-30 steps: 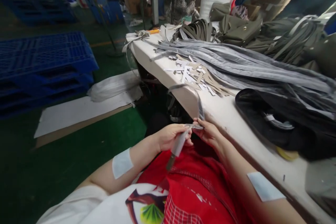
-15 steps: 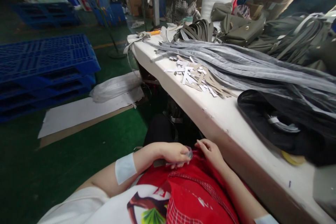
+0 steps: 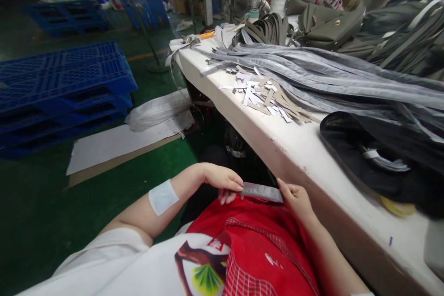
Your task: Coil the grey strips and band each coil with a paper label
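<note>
Between my hands a grey strap in clear plastic wrap [image 3: 262, 191] is stretched out over the lap of my red apron [image 3: 256, 240]. My left hand [image 3: 225, 182] pinches its left end with thumb and fingers. At the strap's right end my right hand [image 3: 295, 198] is closed, its thumb and forefinger gripping. Beyond, on the white table [image 3: 294, 157], lie many plastic-wrapped grey straps [image 3: 312, 69] in a long bundle. In front of them is a loose pile of short white and tan paper strips [image 3: 265, 95].
To the right, a black bag-like piece [image 3: 367, 162] lies on the table beside a yellow tape roll [image 3: 397, 206]. Olive bags [image 3: 326, 23] are heaped at the back. Blue pallets [image 3: 62, 78] and a white board [image 3: 118, 143] are on the green floor at left.
My hands have moved apart and the right one now grips the strap's other end. The strap, mostly hidden in my left hand before, is drawn out straight between them.
</note>
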A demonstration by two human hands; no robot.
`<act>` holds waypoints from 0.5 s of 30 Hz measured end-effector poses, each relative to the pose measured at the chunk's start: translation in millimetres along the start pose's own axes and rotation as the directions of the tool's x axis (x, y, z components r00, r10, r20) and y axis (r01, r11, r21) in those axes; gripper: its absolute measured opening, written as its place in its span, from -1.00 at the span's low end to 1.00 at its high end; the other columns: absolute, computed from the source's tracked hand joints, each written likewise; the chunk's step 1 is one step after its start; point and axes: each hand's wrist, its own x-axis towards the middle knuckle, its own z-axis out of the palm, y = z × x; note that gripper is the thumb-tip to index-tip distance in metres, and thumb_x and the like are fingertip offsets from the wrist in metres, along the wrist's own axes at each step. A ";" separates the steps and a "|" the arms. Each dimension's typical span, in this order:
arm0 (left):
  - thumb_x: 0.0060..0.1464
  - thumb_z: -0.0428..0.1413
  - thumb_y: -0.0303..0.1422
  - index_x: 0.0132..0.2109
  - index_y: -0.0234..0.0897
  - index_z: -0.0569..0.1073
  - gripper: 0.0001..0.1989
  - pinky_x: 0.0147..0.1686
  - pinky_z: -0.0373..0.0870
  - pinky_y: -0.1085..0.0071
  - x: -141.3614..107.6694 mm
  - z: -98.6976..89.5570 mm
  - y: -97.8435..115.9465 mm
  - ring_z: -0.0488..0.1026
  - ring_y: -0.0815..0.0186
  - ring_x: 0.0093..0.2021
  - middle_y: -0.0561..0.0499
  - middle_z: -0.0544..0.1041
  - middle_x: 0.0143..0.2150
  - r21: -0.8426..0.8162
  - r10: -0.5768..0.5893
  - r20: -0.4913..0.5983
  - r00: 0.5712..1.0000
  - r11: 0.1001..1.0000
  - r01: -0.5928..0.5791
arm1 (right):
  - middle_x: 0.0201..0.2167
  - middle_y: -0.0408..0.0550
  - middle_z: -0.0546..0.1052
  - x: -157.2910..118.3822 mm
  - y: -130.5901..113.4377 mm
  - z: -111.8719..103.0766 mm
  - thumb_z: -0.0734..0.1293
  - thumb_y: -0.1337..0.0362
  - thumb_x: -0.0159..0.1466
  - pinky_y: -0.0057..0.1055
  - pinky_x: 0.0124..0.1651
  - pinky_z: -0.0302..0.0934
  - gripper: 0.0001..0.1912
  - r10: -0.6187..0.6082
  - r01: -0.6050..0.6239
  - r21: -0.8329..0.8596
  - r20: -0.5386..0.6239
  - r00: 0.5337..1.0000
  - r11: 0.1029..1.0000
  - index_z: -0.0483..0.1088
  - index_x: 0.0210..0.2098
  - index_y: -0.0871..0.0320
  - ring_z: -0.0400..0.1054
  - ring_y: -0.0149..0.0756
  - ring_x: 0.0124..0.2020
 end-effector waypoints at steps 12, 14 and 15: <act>0.00 0.17 0.11 -0.26 -0.29 0.48 -0.50 -0.62 0.19 0.50 21.5 5.5 -5.7 0.24 0.43 -0.65 0.14 0.32 -0.60 -0.176 0.075 -0.097 0.993 0.980 -0.091 | -0.70 -0.23 -0.01 4.2 9.5 -3.4 0.23 -0.21 0.20 -0.44 -0.55 -0.17 -0.38 0.008 -0.005 -0.103 0.029 1.000 0.995 0.02 -0.71 0.11 -0.11 -0.46 -0.62; -0.01 0.21 0.07 -0.27 -0.30 0.50 -0.53 -0.64 0.12 0.52 24.9 8.0 -2.8 0.17 0.46 -0.67 0.18 0.23 -0.65 -0.182 0.087 -0.048 0.995 0.979 -0.094 | -0.71 -0.24 0.00 4.1 7.0 -5.4 0.20 -0.18 0.22 -0.44 -0.55 -0.17 -0.39 -0.003 0.008 -0.120 0.044 0.999 0.993 0.03 -0.71 0.11 -0.10 -0.45 -0.62; -0.01 0.22 0.05 -0.28 -0.31 0.50 -0.54 -0.66 0.05 0.54 25.6 9.1 -1.5 0.10 0.48 -0.69 0.20 0.17 -0.67 -0.192 0.086 -0.032 0.996 0.977 -0.091 | -0.71 -0.23 0.04 3.3 4.0 -7.4 0.18 -0.16 0.25 -0.44 -0.54 -0.15 -0.41 -0.025 0.034 -0.133 0.072 0.997 0.991 0.07 -0.71 0.11 -0.06 -0.44 -0.62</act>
